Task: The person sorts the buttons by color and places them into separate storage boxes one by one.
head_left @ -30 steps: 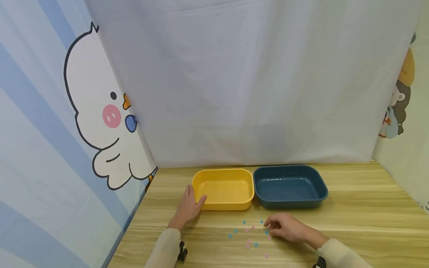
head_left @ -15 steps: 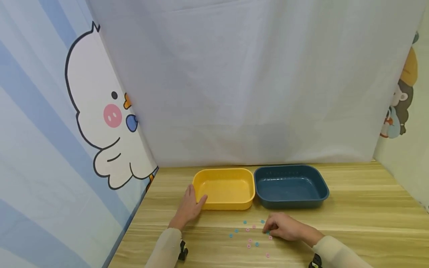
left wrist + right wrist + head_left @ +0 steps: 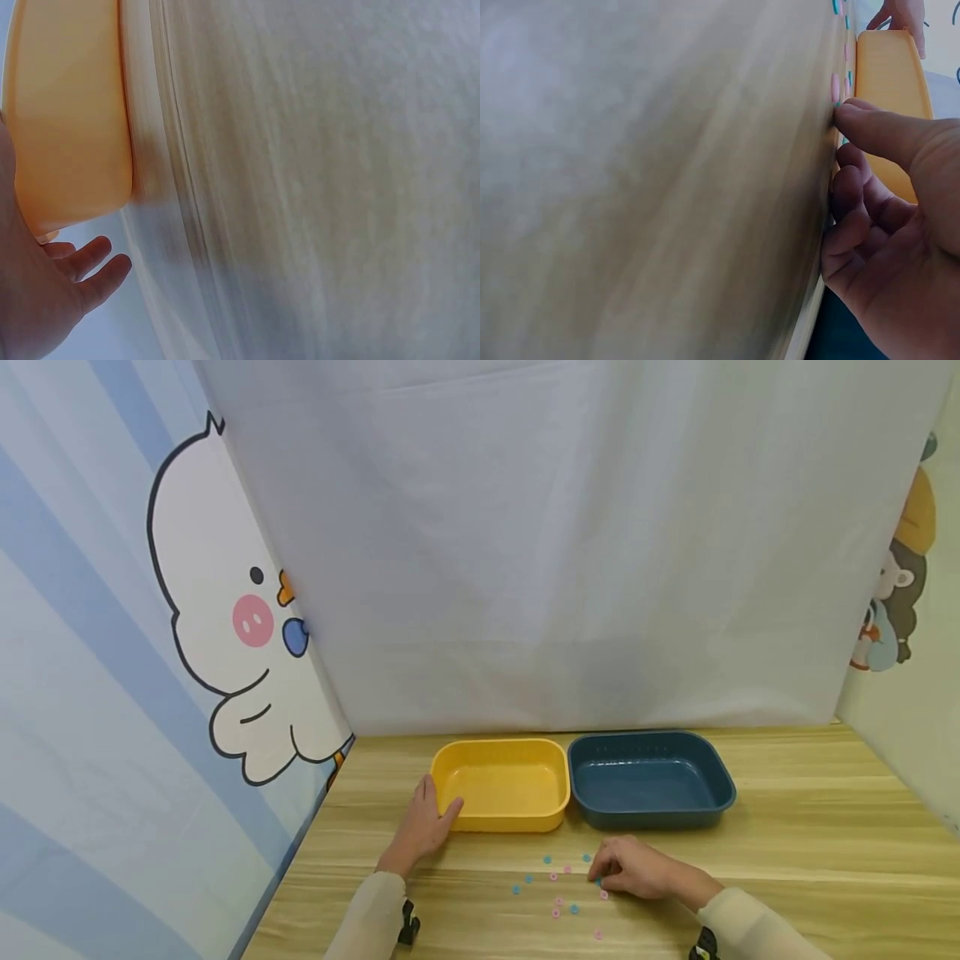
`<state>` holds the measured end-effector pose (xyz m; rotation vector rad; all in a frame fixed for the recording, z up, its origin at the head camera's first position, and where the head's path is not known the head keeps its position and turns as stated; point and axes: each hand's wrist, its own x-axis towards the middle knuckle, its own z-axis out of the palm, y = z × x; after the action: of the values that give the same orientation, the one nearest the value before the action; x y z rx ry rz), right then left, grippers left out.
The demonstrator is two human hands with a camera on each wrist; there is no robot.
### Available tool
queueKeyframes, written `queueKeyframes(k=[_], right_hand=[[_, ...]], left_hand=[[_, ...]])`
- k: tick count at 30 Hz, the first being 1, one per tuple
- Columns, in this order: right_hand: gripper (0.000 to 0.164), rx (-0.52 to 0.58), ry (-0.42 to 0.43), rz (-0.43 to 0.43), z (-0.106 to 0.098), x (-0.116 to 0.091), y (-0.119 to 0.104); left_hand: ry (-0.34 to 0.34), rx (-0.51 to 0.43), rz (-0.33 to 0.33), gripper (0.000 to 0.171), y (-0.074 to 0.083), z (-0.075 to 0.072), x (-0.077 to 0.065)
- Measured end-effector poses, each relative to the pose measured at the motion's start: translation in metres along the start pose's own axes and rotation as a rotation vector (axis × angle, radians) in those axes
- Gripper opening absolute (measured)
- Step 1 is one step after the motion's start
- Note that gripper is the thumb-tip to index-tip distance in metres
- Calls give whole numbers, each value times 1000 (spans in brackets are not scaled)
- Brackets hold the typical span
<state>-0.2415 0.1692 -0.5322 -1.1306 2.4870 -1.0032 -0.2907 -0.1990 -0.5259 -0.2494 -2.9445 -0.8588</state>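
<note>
My left hand [image 3: 423, 828] rests at the left end of a yellow plastic tray [image 3: 517, 823], thumb at its front corner, fingers fairly straight along the side. In the left wrist view, several fingers [image 3: 105, 277] extend past the tray's outer wall. My right hand [image 3: 637, 868] is low over the wooden table, thumb and forefinger pinching a small blue ring [image 3: 598, 882] that still sits at table level. Just beside the thumb lies a pink ring [image 3: 603, 895]. In the right wrist view, the thumb [image 3: 877, 131] covers most of the pinched ring, and the other fingers curl.
Several small pink and blue rings are scattered on the table, such as a blue ring [image 3: 574, 909] and a pink ring [image 3: 597, 934]. A dark blue tray [image 3: 652, 820] stands right of the yellow one. Behind both hangs a white cloth [image 3: 570, 568].
My right thumb and forefinger have come together around the blue ring, and the right hand has shifted slightly left. The left hand stays at the yellow tray.
</note>
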Motion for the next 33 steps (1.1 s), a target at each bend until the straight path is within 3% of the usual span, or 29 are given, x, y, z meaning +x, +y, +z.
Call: queueKeyframes(k=[12, 18, 25, 33], right_hand=[[7, -17, 19, -57, -7, 2, -1], [4, -9, 14, -9, -6, 2, 2], [14, 29, 15, 34, -3, 3, 2], [13, 60, 34, 71, -7, 2, -2]], left_hand=[[-12, -9, -6, 87, 2, -5, 0], [-18, 0, -8, 87, 0, -3, 1], [-11, -14, -4, 90, -4, 0, 1], [-12, -16, 34, 92, -7, -1, 0]])
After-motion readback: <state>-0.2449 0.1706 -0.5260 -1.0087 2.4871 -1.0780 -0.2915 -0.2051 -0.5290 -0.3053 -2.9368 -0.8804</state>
